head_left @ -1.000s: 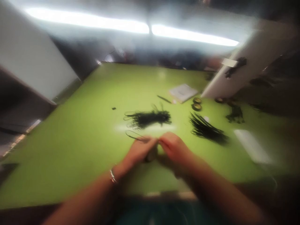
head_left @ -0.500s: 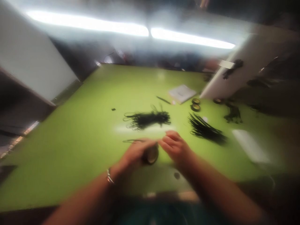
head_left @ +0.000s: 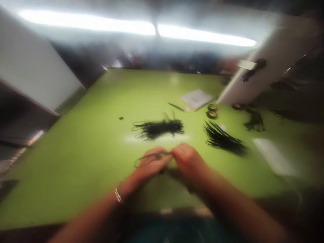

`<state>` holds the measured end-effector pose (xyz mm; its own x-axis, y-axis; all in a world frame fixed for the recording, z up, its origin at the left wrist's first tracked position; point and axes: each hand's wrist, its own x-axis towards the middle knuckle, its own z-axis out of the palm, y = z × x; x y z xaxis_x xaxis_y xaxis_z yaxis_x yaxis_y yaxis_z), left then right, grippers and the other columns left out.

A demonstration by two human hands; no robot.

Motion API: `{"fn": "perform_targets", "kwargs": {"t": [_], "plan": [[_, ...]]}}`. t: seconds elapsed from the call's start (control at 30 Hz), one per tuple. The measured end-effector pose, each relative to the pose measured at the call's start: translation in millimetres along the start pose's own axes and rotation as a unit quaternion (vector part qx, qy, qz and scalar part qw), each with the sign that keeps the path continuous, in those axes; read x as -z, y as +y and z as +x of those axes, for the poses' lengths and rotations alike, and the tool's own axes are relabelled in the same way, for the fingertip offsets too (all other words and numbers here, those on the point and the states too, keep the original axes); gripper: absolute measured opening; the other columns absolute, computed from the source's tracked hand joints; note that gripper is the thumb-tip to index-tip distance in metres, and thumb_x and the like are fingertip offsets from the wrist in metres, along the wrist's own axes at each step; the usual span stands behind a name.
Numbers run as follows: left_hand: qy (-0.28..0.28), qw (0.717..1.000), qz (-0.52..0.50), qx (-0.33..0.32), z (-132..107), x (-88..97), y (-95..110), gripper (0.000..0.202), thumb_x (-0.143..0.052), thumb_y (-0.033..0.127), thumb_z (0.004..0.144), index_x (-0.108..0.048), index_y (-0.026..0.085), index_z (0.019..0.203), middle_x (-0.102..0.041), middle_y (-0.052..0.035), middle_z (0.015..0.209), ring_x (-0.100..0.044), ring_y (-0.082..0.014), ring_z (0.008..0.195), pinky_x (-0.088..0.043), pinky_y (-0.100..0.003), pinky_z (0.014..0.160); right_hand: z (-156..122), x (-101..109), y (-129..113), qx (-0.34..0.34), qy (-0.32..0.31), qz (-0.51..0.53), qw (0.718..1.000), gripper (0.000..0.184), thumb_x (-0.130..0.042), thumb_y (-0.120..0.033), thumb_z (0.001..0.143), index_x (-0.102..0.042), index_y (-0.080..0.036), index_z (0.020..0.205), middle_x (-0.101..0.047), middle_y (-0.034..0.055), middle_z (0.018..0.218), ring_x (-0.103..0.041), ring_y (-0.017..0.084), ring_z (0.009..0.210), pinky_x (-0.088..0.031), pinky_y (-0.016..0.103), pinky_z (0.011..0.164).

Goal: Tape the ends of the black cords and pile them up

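A thin black cord with a loop at its left end (head_left: 145, 156) lies across the fingers of my left hand (head_left: 152, 167), which is closed on it. My right hand (head_left: 188, 157) is closed too, its fingertips pinched at the cord's right end and meeting my left fingertips. Something dark shows under my left hand, mostly hidden. Just beyond both hands a bundle of black looped cords (head_left: 162, 128) lies on the green tabletop (head_left: 83, 158). To the right lies a second bundle of black cords (head_left: 224, 140). Blur hides the fine detail at my fingertips.
Two black tape rolls (head_left: 212, 117) lie beyond the right bundle, near a white booklet (head_left: 197, 99) and a dark pen (head_left: 176, 106). A white flat object (head_left: 274, 157) is at the right. Pale upright panels (head_left: 32, 64) stand on both sides.
The dark roll seen in my left hand earlier is now mostly hidden under it. The looped cord has come up over my left fingers. My right hand has turned with its knuckles up.
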<state>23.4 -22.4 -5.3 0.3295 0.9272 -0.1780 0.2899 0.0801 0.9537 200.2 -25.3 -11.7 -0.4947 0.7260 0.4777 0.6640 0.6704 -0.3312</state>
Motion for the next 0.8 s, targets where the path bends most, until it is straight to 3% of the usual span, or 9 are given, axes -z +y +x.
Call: {"fn": "perform_targets", "kwargs": {"t": [0.27,0.4,0.47,0.57,0.67,0.8], "plan": [[-0.055,0.977,-0.187,0.091,2.6,12.4,-3.2,0.013,-0.061,0.022,0.069,-0.071,0.013,0.074,-0.057,-0.001,0.053,-0.047,-0.0124,0.048,-0.033,-0.027,0.048,0.1,7.0,8.8,0.065,0.052,-0.06,0.995,0.024,-0.042,-0.005,0.091,-0.056,-0.018,0.076,-0.051,0.0022,0.064,-0.041,0.017,0.068,-0.038,0.03,0.069],[-0.082,0.959,-0.257,0.081,3.4,13.6,-1.8,0.014,-0.061,0.017,0.066,-0.07,0.014,0.075,-0.051,0.001,0.05,-0.041,-0.0112,0.048,-0.029,-0.026,0.047,-1.0,10.3,11.4,0.11,0.075,-0.102,0.986,0.018,-0.046,-0.006,0.091,-0.06,-0.016,0.09,-0.057,0.0033,0.068,-0.043,0.018,0.071,-0.039,0.031,0.073],[-0.041,0.967,-0.242,0.069,2.5,10.7,0.3,0.01,-0.068,0.02,0.066,-0.069,0.014,0.074,-0.053,0.0008,0.055,-0.041,-0.0102,0.05,-0.029,-0.025,0.047,-0.9,9.4,9.7,0.107,0.075,-0.114,0.985,0.017,-0.046,-0.007,0.091,-0.061,-0.016,0.088,-0.055,0.0027,0.065,-0.042,0.018,0.069,-0.038,0.031,0.07],[0.029,0.976,-0.205,0.068,1.2,4.2,2.2,0.025,-0.076,0.035,0.068,-0.068,0.012,0.073,-0.061,-0.0036,0.067,-0.047,-0.0111,0.057,-0.032,-0.024,0.05,0.0,7.1,2.7,0.073,0.066,-0.126,0.987,0.023,-0.045,-0.007,0.092,-0.058,-0.018,0.077,-0.05,0.0014,0.059,-0.039,0.017,0.064,-0.035,0.031,0.065],[0.051,0.974,-0.208,0.078,1.6,-0.6,0.9,0.037,-0.075,0.047,0.07,-0.067,0.011,0.069,-0.061,-0.005,0.067,-0.047,-0.0105,0.057,-0.034,-0.024,0.051,1.2,5.7,-5.0,0.052,0.065,-0.141,0.986,0.031,-0.043,-0.007,0.092,-0.052,-0.02,0.064,-0.046,0.0005,0.056,-0.037,0.016,0.06,-0.032,0.032,0.062],[0.072,0.969,-0.217,0.094,3.5,-0.2,-3.5,0.035,-0.076,0.045,0.069,-0.066,0.011,0.068,-0.059,-0.0026,0.063,-0.046,-0.0099,0.054,-0.034,-0.023,0.05,1.4,4.4,-6.2,0.04,0.061,-0.109,0.991,0.031,-0.046,-0.008,0.091,-0.052,-0.02,0.063,-0.05,0.0009,0.056,-0.04,0.017,0.062,-0.035,0.032,0.064]]}}
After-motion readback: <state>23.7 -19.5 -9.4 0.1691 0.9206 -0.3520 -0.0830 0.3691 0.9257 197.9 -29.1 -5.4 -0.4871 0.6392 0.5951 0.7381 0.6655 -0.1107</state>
